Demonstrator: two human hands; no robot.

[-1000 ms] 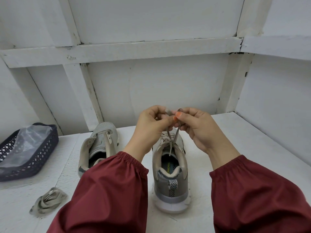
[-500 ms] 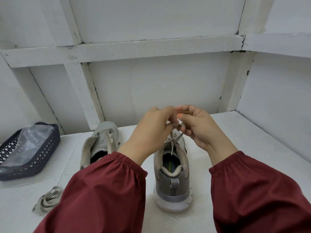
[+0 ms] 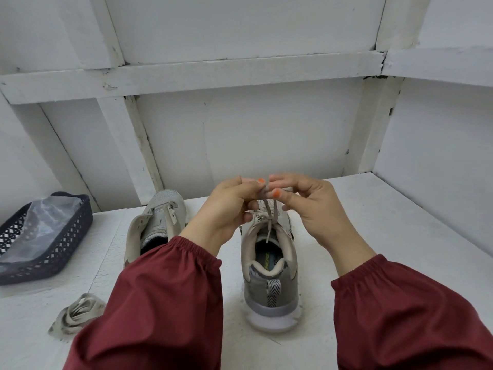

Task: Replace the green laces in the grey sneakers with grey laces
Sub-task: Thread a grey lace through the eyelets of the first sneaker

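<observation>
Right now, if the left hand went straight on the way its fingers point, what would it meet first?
Most likely the right hand: the left hand points across at its fingertips, both pinching the grey lace above the grey sneaker. The gap looks almost closed; depth is unclear.

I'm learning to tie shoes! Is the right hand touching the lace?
Touching. Head view: the right hand pinches the grey lace between thumb and fingers above the sneaker.

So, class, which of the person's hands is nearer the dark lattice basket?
Left. The left hand pinches the grey lace above the laced sneaker, on the side towards the dark lattice basket. The right hand pinches the lace too, farther away.
</observation>
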